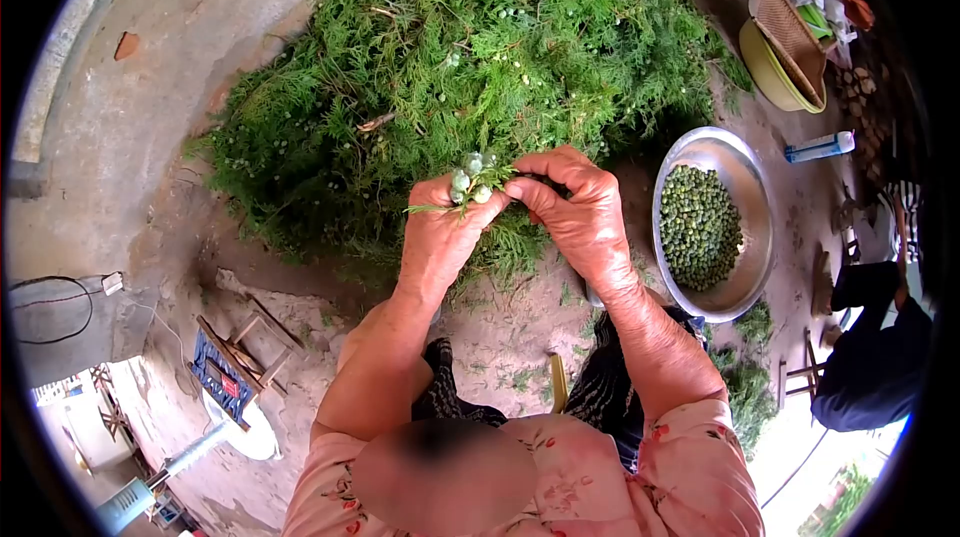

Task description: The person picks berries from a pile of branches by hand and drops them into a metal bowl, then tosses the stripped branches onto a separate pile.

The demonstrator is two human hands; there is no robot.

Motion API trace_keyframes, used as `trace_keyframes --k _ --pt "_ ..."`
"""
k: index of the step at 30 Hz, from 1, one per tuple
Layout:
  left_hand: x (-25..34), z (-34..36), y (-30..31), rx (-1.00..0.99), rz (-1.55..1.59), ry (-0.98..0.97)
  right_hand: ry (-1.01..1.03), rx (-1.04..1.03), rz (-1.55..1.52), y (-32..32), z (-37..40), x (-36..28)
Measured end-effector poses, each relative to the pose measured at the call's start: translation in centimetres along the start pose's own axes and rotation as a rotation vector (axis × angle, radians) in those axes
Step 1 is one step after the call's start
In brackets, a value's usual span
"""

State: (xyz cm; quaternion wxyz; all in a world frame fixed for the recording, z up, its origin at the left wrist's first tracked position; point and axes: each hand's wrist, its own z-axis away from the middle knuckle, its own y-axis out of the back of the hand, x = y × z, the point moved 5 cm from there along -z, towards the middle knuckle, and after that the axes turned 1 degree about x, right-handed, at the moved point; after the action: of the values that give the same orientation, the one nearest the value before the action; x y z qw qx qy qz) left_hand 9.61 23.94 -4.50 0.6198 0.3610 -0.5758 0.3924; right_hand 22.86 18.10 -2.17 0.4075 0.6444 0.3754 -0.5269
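Both my hands meet in front of a big heap of green conifer branches (500, 67). My left hand (438, 232) is closed on a small conifer sprig (490, 177) that bears several pale green, bumpy cones. Thumb and index finger of my right hand (578, 202) are pinched together at the sprig's right end; the exact spot they grip is too small to make out. To the right of my right hand stands a wide metal basin (755, 227), partly filled with loose green cones (697, 227).
A yellow basin with a woven basket (785, 42) stands at the upper right, near a blue and white can or tube (820, 147). A small stool (235, 367) and a standing fan (185, 457) are at the lower left. Another person in dark clothes (875, 367) sits at the right.
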Motion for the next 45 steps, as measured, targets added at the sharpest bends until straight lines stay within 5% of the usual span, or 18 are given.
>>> trace_keyframes --k 2,5,7,15,21,26,32,45 --pt "0.0 0.1 0.1 -0.013 -0.031 -0.029 0.064 -0.005 0.099 0.1 -0.1 -0.3" --pt "0.2 0.2 -0.1 -0.029 0.025 0.002 -0.117 -0.051 -0.066 0.3 -0.3 -0.2" --pt "0.7 0.2 -0.3 0.031 0.180 0.073 -0.526 -0.096 -0.658 0.2 0.1 1.3" --pt "0.7 0.3 0.2 0.114 0.333 0.326 -0.434 -0.112 -1.108 1.7 -0.9 1.5" --pt "0.0 0.2 0.0 0.048 0.399 0.328 -0.606 -0.050 -0.688 0.8 0.1 1.7" --pt "0.3 0.5 -0.1 0.017 0.302 0.363 -0.560 -0.096 -0.615 0.4 0.3 1.6" --pt "0.2 0.1 -0.5 -0.036 0.399 0.252 -0.688 -0.123 -0.895 0.2 0.9 2.0" --pt "0.2 0.2 -0.6 -0.032 0.432 0.306 -0.565 -0.177 -0.757 -0.1 0.6 1.5"
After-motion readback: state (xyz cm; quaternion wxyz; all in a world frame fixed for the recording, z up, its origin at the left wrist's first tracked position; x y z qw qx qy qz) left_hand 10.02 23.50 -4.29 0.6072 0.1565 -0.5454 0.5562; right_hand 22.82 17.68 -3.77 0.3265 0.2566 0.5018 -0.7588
